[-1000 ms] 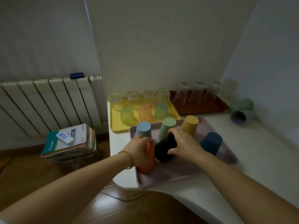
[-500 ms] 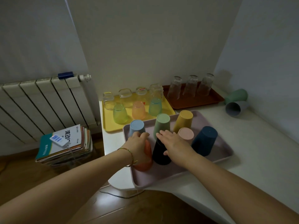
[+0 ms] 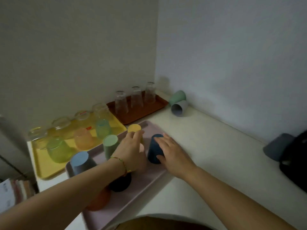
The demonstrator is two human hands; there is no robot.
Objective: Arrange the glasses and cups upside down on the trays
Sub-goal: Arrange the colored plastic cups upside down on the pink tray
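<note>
Yellow tray [image 3: 41, 164], far left: tinted and clear glasses on it, too blurred to say whether they stand mouth down. Next comes the pink tray [image 3: 142, 181] at the table's front edge. It carries upturned cups: light blue cup [image 3: 79, 161], orange cup [image 3: 99, 200], green cup [image 3: 110, 144], black cup [image 3: 121, 183], yellow cup [image 3: 134, 129], navy cup [image 3: 154, 150]. The brown tray [image 3: 141, 113] sits behind, with three clear glasses [image 3: 137, 99] inverted on it.

Step in hand, as I judge it: squaring up the rows on the pink tray. To do it well:
- slide each cup on its rim rather than lifting it;
- push low on the wall so nothing tips;
- leave gaps for the strays.

Strays not yet on any tray: mint cup [image 3: 178, 96] and grey cup [image 3: 179, 109], on their sides in the corner. A dark grey cup [image 3: 275, 146] is far right on the table [image 3: 216, 146], against a black thing [image 3: 295, 163] I can't identify.

Left grip [image 3: 131, 150]: back of the hand faces me, fingertips at the yellow cup's side, something pale pink under the palm. I cannot tell whether it grasps anything.

Right grip [image 3: 172, 155]: released, fingers straight and spread along the navy cup's right wall, thumb low on its front. It touches the cup without grasping it.
</note>
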